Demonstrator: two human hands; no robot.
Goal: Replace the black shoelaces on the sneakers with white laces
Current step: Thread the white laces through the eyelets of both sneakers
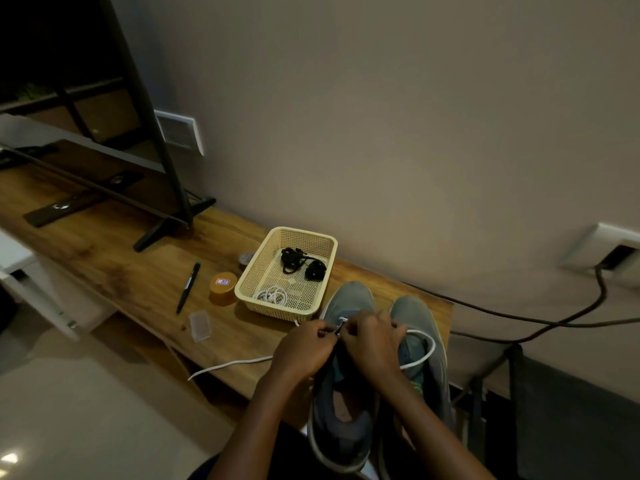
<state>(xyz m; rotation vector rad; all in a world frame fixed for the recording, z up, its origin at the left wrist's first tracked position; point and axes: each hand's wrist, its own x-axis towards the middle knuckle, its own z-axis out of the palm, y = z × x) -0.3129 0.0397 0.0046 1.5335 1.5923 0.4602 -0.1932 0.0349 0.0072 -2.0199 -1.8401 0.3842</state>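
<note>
Two grey sneakers stand side by side at the near end of the wooden bench, the left sneaker (346, 299) and the right sneaker (415, 313), toes away from me. My left hand (304, 348) and my right hand (372, 341) meet over the left sneaker's eyelets, each pinching the white lace (424, 355). One end of it loops over the right sneaker, the other trails off the bench's front edge to the left. A cream basket (256, 271) behind the shoes holds bundled black laces (301, 263) and a coiled white lace (273, 296).
On the bench (138, 271) left of the basket lie an orange round tin (223, 287), a black pen (188, 285) and a small clear plastic case (200, 325). A TV on black feet (166, 226) stands further left. A black cable (554, 320) hangs along the wall at right.
</note>
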